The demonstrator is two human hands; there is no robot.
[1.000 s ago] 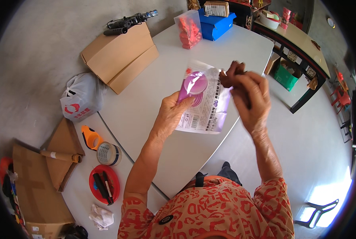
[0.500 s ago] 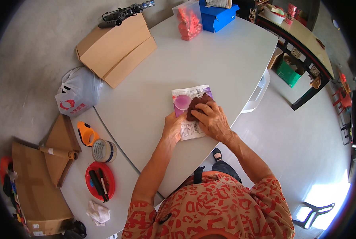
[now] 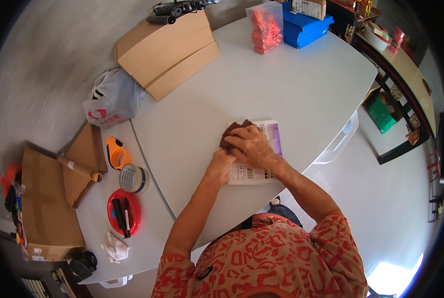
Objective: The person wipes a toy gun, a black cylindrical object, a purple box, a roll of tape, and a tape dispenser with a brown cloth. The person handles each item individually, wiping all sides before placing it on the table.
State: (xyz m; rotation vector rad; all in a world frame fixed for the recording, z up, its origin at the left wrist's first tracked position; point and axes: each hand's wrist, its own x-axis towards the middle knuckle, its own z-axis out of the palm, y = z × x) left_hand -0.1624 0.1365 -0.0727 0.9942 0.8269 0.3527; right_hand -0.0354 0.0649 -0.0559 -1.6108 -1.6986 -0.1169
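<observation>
Pressing down together, both hands are lying on a flat plastic packet (image 3: pixel 261 159) near the surface's (image 3: pixel 301 84) front edge. I am seeing the right hand (image 3: pixel 251 146) spread flat, palm down, over a dark brown piece (image 3: pixel 232 131) on the packet's upper left corner; the left hand (image 3: pixel 221 166) is resting with fingers curled at the packet's left side, and whether it is gripping I cannot tell. Open room is lying wide across the grey surface toward the far edge. Counting: one packet, one blue box (image 3: pixel 306 25), one clear container of red items (image 3: pixel 265 27), two cardboard boxes (image 3: pixel 167 49). A second grey table (image 3: pixel 98 233) is carrying one tape roll (image 3: pixel 134 179) and one red tray (image 3: pixel 123 212). Grey floor all round.
</observation>
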